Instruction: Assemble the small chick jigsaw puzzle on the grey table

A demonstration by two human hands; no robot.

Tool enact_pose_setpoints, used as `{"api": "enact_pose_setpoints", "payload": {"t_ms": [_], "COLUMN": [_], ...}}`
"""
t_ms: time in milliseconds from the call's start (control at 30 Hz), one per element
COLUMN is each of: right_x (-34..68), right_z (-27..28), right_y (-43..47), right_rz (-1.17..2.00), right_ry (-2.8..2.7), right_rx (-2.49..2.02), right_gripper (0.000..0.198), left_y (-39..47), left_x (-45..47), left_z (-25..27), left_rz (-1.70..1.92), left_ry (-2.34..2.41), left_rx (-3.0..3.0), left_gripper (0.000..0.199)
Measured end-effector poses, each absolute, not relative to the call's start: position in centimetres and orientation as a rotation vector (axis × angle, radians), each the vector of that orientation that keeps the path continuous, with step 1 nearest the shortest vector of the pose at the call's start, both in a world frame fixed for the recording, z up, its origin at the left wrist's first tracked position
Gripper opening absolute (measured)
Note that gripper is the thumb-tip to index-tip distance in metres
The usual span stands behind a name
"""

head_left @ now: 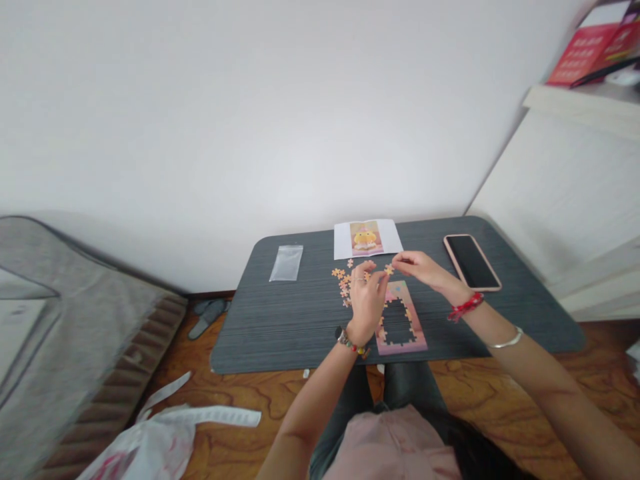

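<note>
Small orange jigsaw pieces [389, 269] show between the fingertips of my two hands, just above the far edge of a partly assembled puzzle. My right hand [425, 269] pinches them from the right with thumb and index finger. From the left, my left hand [367, 297] has its thumb and index finger closed at the same spot, its other fingers curled. Below lies the puzzle frame [419, 333], pink with a ring of pieces along its inside and dark tabletop showing in the middle. Several loose puzzle pieces [345, 287] lie left of it, some hidden behind my left hand.
A folded picture sheet [344, 241] with a yellow character lies at the table's back. On the dark table [280, 327] are a clear plastic bag [287, 263] at left and a phone [473, 262] at right. A white cabinet [590, 173] stands right, a grey bed [85, 320] left.
</note>
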State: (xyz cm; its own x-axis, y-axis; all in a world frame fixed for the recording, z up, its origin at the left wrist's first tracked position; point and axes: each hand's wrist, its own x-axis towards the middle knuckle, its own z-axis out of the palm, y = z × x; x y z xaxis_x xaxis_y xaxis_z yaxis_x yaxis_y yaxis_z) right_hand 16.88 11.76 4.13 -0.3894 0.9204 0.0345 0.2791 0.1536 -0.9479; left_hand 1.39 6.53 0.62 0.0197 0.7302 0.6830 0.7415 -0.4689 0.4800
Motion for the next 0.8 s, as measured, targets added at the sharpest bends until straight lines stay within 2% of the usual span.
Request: {"api": "enact_pose_setpoints", "payload": {"t_ms": [300, 633, 800], "right_x": [17.8, 19.5, 18.9], "right_z": [1.7, -2.0, -2.0], "right_y": [10.6, 9.8, 9.2], "right_rz": [1.277, 0.949, 0.764], "right_ry": [-1.832, -2.278, -2.357], "right_rx": [-1.172, -1.384, -1.420], "right_gripper": [0.033, 0.013, 0.011], "left_y": [5.1, 3.9, 3.8], "left_x": [2.0, 0.3, 0.9], "left_z": [-1.0, -2.1, -2.1], "left_rz": [-1.404, -0.970, -0.869], "left_ry": [-1.696, -1.607, -1.592], "left_rx": [-2.290, -2.641, -2.707], "left_gripper": [0.009, 0.011, 0.013]}}
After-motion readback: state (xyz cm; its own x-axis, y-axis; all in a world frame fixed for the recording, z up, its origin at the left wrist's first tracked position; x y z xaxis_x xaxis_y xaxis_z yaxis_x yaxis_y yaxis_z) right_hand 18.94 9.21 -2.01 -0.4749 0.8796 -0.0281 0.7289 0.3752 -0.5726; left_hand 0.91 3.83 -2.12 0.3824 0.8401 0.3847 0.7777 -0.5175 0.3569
